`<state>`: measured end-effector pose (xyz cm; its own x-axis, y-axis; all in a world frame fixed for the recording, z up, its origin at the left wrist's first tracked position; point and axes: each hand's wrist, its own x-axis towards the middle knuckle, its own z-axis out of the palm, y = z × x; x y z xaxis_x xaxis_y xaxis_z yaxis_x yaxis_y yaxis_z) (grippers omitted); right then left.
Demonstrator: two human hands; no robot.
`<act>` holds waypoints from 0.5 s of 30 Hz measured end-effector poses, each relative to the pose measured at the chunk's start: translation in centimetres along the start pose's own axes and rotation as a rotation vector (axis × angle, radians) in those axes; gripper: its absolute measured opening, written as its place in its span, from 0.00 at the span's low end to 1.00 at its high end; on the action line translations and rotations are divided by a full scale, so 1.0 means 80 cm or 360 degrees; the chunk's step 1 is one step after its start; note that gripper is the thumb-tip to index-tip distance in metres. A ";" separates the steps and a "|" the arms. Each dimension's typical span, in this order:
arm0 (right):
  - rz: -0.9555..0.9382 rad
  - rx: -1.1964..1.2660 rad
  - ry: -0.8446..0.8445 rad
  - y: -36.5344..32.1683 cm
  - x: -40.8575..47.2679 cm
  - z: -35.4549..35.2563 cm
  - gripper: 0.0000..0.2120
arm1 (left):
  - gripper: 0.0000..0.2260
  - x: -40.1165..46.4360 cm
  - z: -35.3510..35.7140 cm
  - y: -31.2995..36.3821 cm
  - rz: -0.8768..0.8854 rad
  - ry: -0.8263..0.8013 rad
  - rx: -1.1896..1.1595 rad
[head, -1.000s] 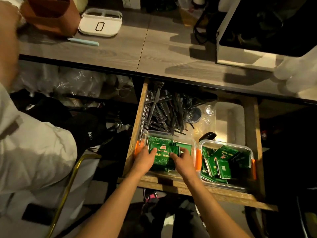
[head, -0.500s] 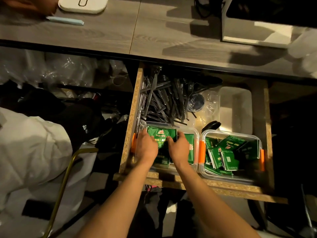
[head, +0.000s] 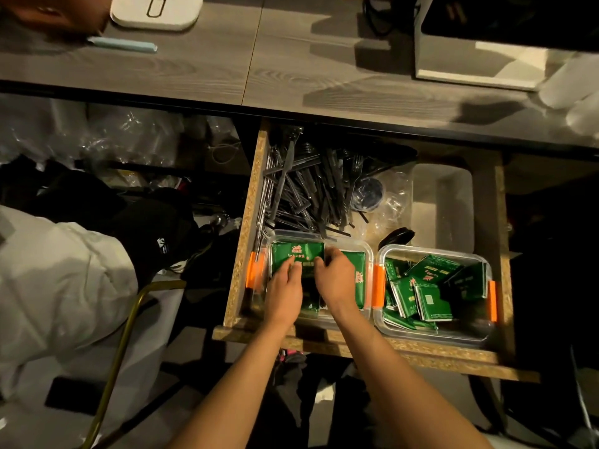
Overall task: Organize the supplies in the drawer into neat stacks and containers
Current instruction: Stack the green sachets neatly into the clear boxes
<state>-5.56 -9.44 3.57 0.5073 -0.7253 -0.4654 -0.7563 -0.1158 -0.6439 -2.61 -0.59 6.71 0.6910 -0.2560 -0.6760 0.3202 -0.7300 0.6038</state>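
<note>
Now both hands work inside the near clear box (head: 368, 254) of the drawer (head: 246, 202), left hand (head: 285, 286) pressing flat and right hand (head: 335, 277) pinching the green packets (head: 296, 254), which should be squared edge to edge before adding loose ones from the box to the right (head: 479, 328).

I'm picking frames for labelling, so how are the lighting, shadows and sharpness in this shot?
Head view: dim and warm-toned; hard shadows cross the countertop; the green packets under both hands are readable, the black cutlery merges into dark; corners blur and straight edges bow from the wide lens.
</note>
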 end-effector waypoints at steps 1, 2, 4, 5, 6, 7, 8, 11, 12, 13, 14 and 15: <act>-0.0043 0.0034 0.0050 0.000 -0.002 -0.006 0.15 | 0.22 0.004 0.000 0.000 -0.0028 -0.0022 0.0005; -0.0067 0.0107 0.0088 0.001 -0.004 -0.011 0.15 | 0.22 0.007 0.000 0.000 -0.0041 -0.0023 0.0027; -0.0056 0.0305 0.0003 0.001 -0.005 -0.016 0.16 | 0.22 0.011 -0.001 0.001 -0.0038 0.0005 -0.0054; -0.0015 0.0409 -0.0123 0.001 -0.004 -0.014 0.17 | 0.21 0.013 -0.002 0.000 0.0003 0.0036 -0.0115; 0.0053 0.0481 -0.0266 0.001 -0.004 -0.011 0.20 | 0.21 0.014 -0.003 0.001 0.0053 0.0049 -0.0130; 0.0128 0.0512 -0.0406 0.001 -0.004 -0.008 0.23 | 0.21 0.014 -0.005 0.002 0.0076 0.0031 -0.0095; 0.0185 0.0512 -0.0522 0.001 -0.004 -0.005 0.26 | 0.21 0.016 -0.005 0.004 0.0076 0.0008 -0.0061; 0.0228 0.0428 -0.0692 -0.002 -0.003 -0.003 0.29 | 0.24 0.026 -0.006 0.007 -0.0078 -0.0036 -0.0015; 0.0222 0.0433 -0.0696 -0.004 -0.003 -0.004 0.29 | 0.25 0.028 -0.006 0.008 -0.0146 -0.0027 0.0005; 0.0215 0.0467 -0.0678 -0.007 -0.003 -0.007 0.28 | 0.26 0.028 -0.006 0.011 -0.0199 -0.0017 0.0034; 0.0215 0.0532 -0.0620 -0.011 -0.003 -0.010 0.29 | 0.27 0.029 -0.006 0.012 -0.0191 0.0004 0.0064; 0.0226 0.0604 -0.0543 -0.012 -0.004 -0.014 0.30 | 0.26 0.027 -0.006 0.014 -0.0137 0.0028 0.0075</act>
<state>-5.50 -9.86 5.03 0.5640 -0.4467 -0.6945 -0.6566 0.2675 -0.7052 -0.44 -1.63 6.12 0.6738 -0.1802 -0.7166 0.3480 -0.7781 0.5229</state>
